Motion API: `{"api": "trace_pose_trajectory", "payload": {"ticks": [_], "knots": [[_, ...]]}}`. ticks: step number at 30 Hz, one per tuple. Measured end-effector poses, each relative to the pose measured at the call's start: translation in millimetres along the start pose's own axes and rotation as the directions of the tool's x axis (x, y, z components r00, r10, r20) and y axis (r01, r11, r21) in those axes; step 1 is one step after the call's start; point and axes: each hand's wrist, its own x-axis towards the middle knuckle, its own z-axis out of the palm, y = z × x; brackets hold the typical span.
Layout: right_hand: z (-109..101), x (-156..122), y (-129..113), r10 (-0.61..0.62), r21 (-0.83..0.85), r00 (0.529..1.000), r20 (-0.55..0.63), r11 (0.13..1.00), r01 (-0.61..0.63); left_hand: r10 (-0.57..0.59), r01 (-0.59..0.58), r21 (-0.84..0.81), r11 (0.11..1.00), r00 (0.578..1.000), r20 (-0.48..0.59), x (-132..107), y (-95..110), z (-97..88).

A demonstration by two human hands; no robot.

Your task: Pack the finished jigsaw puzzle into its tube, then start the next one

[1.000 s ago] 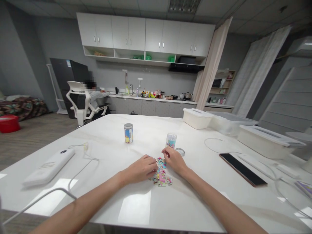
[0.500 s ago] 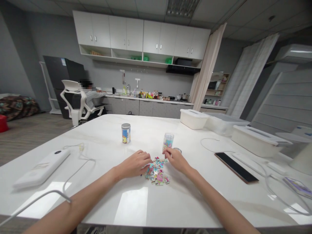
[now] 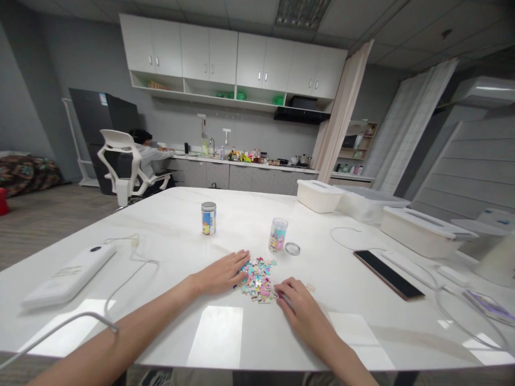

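Observation:
A heap of small, colourful jigsaw puzzle pieces (image 3: 257, 279) lies on the white table. My left hand (image 3: 223, 272) rests at the heap's left side, palm down with its fingers stretched out, thumb and fingertips touching the edge pieces. At the lower right of the heap is my right hand (image 3: 300, 306), its fingers bent together around a jigsaw puzzle piece (image 3: 278, 293), mostly hidden by the fingertips. One pale loose piece (image 3: 310, 288) sits just right of that hand. Behind the heap stands a clear printed jar (image 3: 277, 236), with its round lid (image 3: 292, 248) beside it.
A second printed can (image 3: 208, 219), lidded, stands further left. A white power bank (image 3: 68, 279) with cables lies at left. To the right are a dark phone (image 3: 388, 274), white cables and lidded storage boxes (image 3: 426, 236). A person sits on a white chair (image 3: 124, 161) behind.
My right hand has moved from near the jar toward me, to the heap's lower right, uncovering the lid. My left hand's fingers have straightened and flattened.

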Motion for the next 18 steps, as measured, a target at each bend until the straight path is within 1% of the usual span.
{"api": "trace_pose_trajectory", "payload": {"ticks": [3,6,8,10,12,15,17,18], "knots": [[-5,6,1,0.005,0.048,1.0,0.03,0.999,-0.006,0.012,-0.01,-0.05,0.999,0.999,0.049,3,4,-0.3],[-13,10,1,-0.012,0.058,0.997,0.072,0.998,0.007,0.043,-0.035,-0.084,0.996,0.995,0.091,4,8,-4.6],[-18,14,2,-0.007,0.074,0.996,0.09,0.997,0.0,0.079,-0.068,-0.112,0.991,0.992,0.094,4,9,-7.9],[-23,20,4,0.023,0.116,0.995,0.098,0.993,-0.034,0.12,-0.109,-0.129,0.986,0.989,0.081,4,9,-10.2],[-29,29,7,0.042,0.162,0.993,0.112,0.985,-0.06,0.136,-0.125,-0.137,0.983,0.988,0.071,7,7,-11.5],[-36,52,14,0.021,0.217,0.99,0.136,0.975,-0.051,0.148,-0.138,-0.152,0.979,0.987,0.059,15,1,-12.0],[-36,71,21,0.001,0.246,0.992,0.127,0.969,-0.033,0.194,-0.192,-0.165,0.968,0.981,0.0,24,-6,-11.3],[-34,79,25,-0.017,0.257,0.993,0.113,0.966,-0.013,0.208,-0.215,-0.174,0.961,0.976,-0.058,29,-10,-10.5]]}}
